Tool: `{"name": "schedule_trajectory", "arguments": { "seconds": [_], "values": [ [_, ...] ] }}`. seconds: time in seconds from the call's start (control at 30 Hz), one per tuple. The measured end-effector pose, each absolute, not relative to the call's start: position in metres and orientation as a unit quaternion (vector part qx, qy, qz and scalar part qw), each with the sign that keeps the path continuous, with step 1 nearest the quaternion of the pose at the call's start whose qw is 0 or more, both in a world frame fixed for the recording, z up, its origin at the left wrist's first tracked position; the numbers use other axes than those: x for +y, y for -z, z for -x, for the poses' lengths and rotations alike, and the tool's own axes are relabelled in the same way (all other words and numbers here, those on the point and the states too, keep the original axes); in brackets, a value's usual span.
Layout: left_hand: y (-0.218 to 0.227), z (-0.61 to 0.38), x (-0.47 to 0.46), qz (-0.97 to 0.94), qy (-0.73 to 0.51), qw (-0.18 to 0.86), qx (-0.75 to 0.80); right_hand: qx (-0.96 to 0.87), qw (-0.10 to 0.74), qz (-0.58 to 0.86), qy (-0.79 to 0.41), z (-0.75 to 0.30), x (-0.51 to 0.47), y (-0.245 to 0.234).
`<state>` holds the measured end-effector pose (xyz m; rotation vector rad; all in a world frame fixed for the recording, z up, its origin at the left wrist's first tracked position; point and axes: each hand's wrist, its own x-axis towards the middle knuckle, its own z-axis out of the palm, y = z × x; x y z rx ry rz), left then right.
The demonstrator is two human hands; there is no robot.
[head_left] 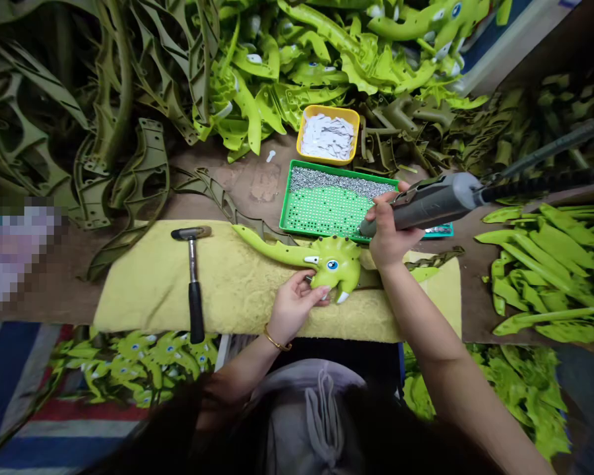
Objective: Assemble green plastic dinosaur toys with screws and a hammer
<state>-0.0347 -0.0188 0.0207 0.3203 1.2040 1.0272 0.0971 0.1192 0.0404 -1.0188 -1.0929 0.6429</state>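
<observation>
A left hand (297, 305) clasps a green toy (349, 262) by its lower edge above a yellow cloth (143, 290) on a table (262, 175), while the right hand (395, 241) closes around a gray power screwdriver (428, 203), its tip down at a green tray (321, 206) of screws. A hammer (195, 280) lies to the left; beyond the tray, a yellow bin (327, 159) holds white pieces (329, 135).

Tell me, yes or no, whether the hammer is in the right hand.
No, the hammer lies on the yellow cloth, while the right hand grips the grey power tool.
</observation>
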Motion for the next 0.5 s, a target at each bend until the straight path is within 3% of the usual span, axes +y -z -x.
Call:
{"name": "schedule_trajectory", "arguments": {
  "seconds": [0.17, 0.3, 0.37, 0.5],
  "values": [
    [-0.018, 0.035, -0.019, -0.141, -0.456, 0.698, 0.534, -0.515, 0.677, 0.452, -0.268, -0.1, 0.12, -0.052],
    [-0.018, 0.038, -0.02, -0.151, -0.451, 0.717, 0.51, -0.534, 0.73, 0.349, -0.248, -0.1, 0.101, -0.083],
    [-0.017, 0.039, -0.02, -0.155, -0.454, 0.725, 0.494, -0.542, 0.73, 0.308, -0.28, -0.095, 0.079, -0.095],
    [-0.017, 0.038, -0.021, -0.173, -0.46, 0.725, 0.483, -0.568, 0.655, 0.292, -0.404, -0.081, 0.032, -0.097]
  ]
}}
